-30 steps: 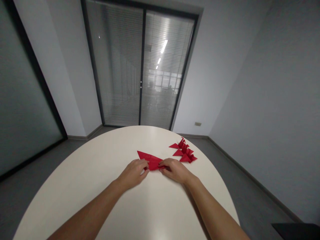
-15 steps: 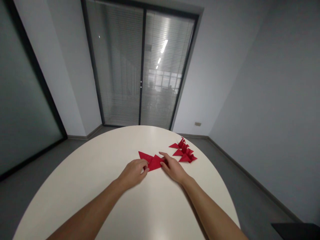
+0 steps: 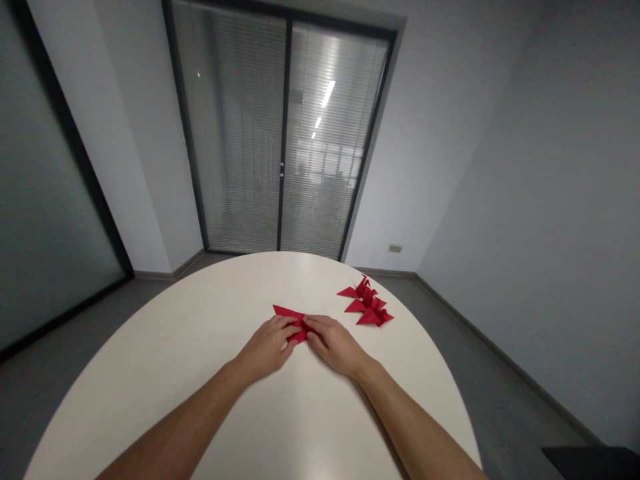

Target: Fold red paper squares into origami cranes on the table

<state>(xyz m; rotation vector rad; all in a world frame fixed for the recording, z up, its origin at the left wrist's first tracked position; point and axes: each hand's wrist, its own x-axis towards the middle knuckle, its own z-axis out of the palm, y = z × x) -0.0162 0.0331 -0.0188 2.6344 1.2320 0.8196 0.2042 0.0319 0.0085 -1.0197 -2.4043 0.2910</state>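
Observation:
A piece of red paper (image 3: 291,316), folded into a small pointed shape, lies on the white round table (image 3: 210,333). My left hand (image 3: 266,347) rests on its near left part with the fingers curled down onto it. My right hand (image 3: 334,343) lies over its right part, fingers pressed flat on the paper. The two hands touch each other above the paper, and most of it is hidden beneath them. Only the left point and a small middle strip show.
Several finished red folded paper figures (image 3: 367,305) lie in a cluster at the table's far right. Beyond the table are glass doors with blinds (image 3: 280,133), grey walls and grey floor. A dark object (image 3: 590,461) shows at the bottom right corner.
The right hand has folded the paper's right side over to the left and moved left with it. The visible red shape has become much smaller. The left hand has stayed in place.

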